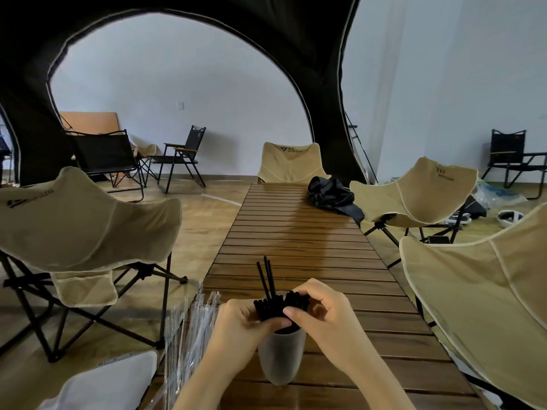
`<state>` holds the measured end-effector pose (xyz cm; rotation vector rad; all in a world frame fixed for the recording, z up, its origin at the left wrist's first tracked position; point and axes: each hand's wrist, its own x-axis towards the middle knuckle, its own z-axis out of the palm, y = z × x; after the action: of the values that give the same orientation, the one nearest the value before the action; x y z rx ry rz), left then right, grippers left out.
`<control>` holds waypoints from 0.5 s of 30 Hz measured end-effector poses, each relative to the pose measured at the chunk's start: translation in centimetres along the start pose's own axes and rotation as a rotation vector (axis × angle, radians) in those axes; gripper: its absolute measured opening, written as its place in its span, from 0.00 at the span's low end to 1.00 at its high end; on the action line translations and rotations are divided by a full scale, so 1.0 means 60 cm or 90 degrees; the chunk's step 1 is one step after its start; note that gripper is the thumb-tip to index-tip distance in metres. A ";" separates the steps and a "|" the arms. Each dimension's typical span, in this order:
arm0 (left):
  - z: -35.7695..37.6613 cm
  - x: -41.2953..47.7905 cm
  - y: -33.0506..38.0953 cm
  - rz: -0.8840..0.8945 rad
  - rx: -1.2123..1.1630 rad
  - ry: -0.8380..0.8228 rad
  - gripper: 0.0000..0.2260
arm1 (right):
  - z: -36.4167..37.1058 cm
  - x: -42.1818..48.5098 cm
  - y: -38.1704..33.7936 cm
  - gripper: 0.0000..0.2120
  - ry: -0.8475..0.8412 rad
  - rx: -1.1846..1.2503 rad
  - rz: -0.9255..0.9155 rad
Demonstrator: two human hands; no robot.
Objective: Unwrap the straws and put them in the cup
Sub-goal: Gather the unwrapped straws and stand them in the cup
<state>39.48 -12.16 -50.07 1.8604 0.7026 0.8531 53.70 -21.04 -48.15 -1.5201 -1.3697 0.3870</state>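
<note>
We found the frosted cup [281, 361] standing at the near end of the slatted surface [296, 232], with clear wrappers [189, 329] just left of it. At its mouth, the left hand [236, 324] curled round a bundle of black straws [268, 309]. The right hand [325, 312] pinched their tops. A black bag [331, 193] lay far right.

A bundle of black straws [268, 309] is gripped over the mouth of a frosted cup [281, 362] by the left hand [239, 324] and the right hand [324, 316], with three straws raised above the rest. The cup is stood on a slatted wooden table [296, 232]. Clear wrappers [189, 327] are piled just to its left, and a black bag [331, 193] is laid near the far end.
</note>
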 end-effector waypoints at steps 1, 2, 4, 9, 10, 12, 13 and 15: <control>0.000 0.000 -0.001 0.002 0.000 0.001 0.10 | 0.001 0.000 -0.001 0.08 0.005 -0.005 0.000; 0.000 0.000 -0.001 0.003 -0.001 0.003 0.11 | 0.002 0.001 0.000 0.08 0.008 -0.008 0.001; 0.000 0.000 -0.002 0.007 0.003 0.008 0.10 | 0.004 0.001 0.000 0.09 0.009 -0.007 0.003; 0.007 0.001 0.002 -0.026 -0.018 -0.005 0.04 | 0.009 0.003 -0.004 0.10 0.047 0.012 -0.018; 0.009 0.003 0.000 -0.014 -0.004 0.005 0.05 | 0.009 0.002 -0.005 0.10 0.050 0.006 -0.022; 0.011 0.004 -0.001 0.000 0.014 0.010 0.06 | 0.009 0.002 -0.007 0.10 0.047 -0.005 -0.033; 0.011 0.004 -0.001 -0.002 0.016 0.009 0.06 | 0.010 0.002 -0.008 0.10 0.046 -0.009 -0.037; 0.012 0.005 -0.003 -0.007 0.020 0.008 0.06 | 0.011 0.002 -0.008 0.11 0.052 -0.010 -0.039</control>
<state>40.20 -12.24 -50.35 1.8790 0.7376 0.8517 52.99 -20.74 -48.03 -1.4866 -1.3554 0.2734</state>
